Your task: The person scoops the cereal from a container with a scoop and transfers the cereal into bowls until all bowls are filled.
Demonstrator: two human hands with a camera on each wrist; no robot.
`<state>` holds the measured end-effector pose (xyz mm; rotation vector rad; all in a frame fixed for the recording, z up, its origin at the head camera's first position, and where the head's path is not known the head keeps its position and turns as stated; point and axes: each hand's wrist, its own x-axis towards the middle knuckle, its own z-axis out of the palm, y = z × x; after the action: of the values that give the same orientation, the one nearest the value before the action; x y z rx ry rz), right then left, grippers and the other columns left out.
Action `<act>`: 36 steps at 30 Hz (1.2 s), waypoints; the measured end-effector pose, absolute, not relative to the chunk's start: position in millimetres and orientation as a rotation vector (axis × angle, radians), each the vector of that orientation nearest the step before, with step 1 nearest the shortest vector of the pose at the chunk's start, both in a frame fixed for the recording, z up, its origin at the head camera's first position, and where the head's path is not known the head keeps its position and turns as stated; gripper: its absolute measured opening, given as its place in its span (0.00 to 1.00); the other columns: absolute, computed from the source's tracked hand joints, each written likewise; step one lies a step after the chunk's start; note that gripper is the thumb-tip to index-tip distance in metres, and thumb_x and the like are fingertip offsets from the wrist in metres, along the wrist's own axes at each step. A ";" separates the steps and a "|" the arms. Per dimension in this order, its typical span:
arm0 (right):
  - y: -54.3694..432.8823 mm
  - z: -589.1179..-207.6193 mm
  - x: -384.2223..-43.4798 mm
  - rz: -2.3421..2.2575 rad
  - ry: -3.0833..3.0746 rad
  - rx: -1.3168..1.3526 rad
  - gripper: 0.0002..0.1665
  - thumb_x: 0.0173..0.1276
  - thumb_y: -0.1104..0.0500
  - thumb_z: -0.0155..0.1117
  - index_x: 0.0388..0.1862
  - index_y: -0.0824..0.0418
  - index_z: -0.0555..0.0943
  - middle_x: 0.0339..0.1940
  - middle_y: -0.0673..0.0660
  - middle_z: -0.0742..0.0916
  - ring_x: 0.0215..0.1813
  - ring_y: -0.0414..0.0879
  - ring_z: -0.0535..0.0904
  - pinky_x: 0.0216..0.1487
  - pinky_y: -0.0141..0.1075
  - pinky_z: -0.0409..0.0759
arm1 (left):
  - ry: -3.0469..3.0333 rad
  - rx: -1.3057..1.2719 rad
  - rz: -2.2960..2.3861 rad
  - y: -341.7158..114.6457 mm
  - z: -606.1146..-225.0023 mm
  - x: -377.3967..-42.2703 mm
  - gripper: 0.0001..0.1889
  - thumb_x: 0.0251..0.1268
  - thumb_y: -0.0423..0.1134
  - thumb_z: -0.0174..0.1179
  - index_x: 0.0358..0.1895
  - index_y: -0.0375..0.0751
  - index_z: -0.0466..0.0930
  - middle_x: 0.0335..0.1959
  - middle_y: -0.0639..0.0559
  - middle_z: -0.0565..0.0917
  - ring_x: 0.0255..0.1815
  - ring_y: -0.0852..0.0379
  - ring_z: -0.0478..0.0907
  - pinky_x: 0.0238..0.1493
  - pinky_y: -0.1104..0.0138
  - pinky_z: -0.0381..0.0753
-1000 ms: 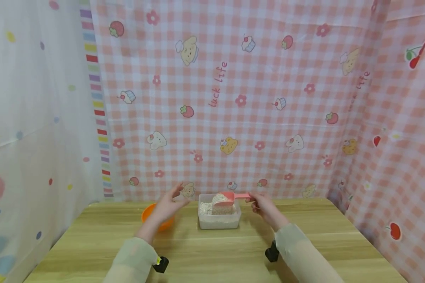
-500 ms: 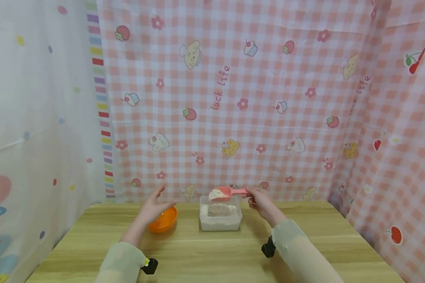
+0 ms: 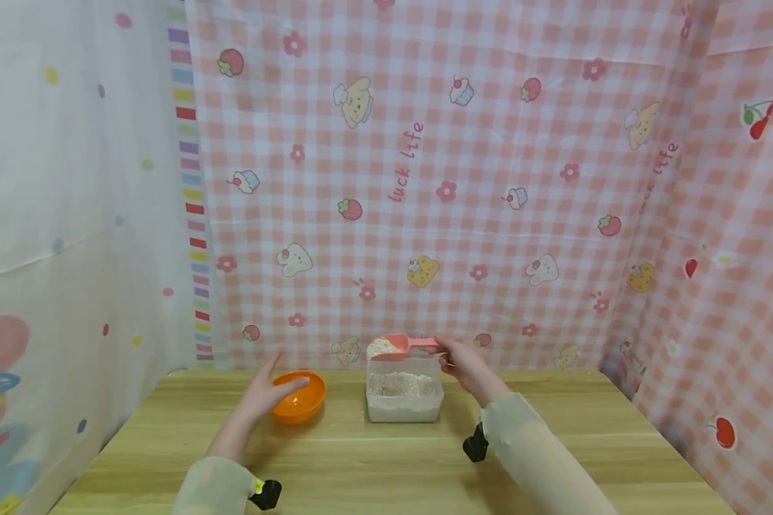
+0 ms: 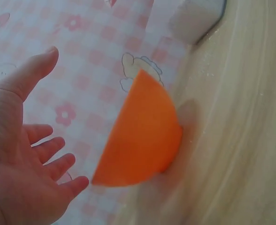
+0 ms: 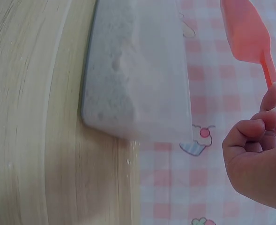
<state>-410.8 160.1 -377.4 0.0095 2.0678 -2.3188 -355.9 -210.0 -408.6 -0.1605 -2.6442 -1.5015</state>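
Note:
My right hand grips the handle of a pink scoop, its fingers curled round it in the right wrist view. Pale flakes, perhaps oats, heap in the scoop, which hangs over the back of a clear plastic tub apart from its contents. Inside the tub lie more pale flakes. An orange bowl stands on the table to the tub's left. Beside that bowl my left hand is held with its fingers spread and holds nothing. In the left wrist view, the fingers lie close to the bowl's rim, seemingly apart.
The wooden table ends at a pink checked curtain behind the tub. A white dotted curtain hangs at the left. Black wrist cameras are strapped to both forearms.
The loaded scoop has risen out of the tub's flakes and shifted left in my right hand. My left hand has moved left and slightly down, showing more of the bowl.

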 end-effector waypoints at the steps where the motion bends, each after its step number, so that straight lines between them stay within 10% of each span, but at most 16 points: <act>1: 157.4 -377.2 -411.2 -2.319 2.065 0.017 0.16 0.76 0.58 0.52 0.49 0.71 0.79 0.23 0.51 0.83 0.19 0.38 0.65 0.23 0.29 0.65 | -2.640 -0.155 -1.513 -211.7 -410.9 -355.3 0.52 0.60 0.55 0.65 0.78 0.38 0.42 0.76 0.32 0.45 0.75 0.31 0.42 0.69 0.38 0.46; 36: 84.9 -381.4 -414.2 -2.209 2.021 -0.133 0.22 0.76 0.61 0.52 0.61 0.75 0.74 0.22 0.50 0.83 0.19 0.37 0.65 0.22 0.27 0.64 | -2.695 -0.144 -1.391 -216.8 -443.8 -347.8 0.62 0.48 0.51 0.74 0.76 0.28 0.39 0.74 0.25 0.43 0.71 0.24 0.49 0.65 0.34 0.54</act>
<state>-414.2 84.9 -381.4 -0.1330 2.0211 -2.2089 -347.8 -216.8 -443.8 -0.1437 -2.6950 -1.3913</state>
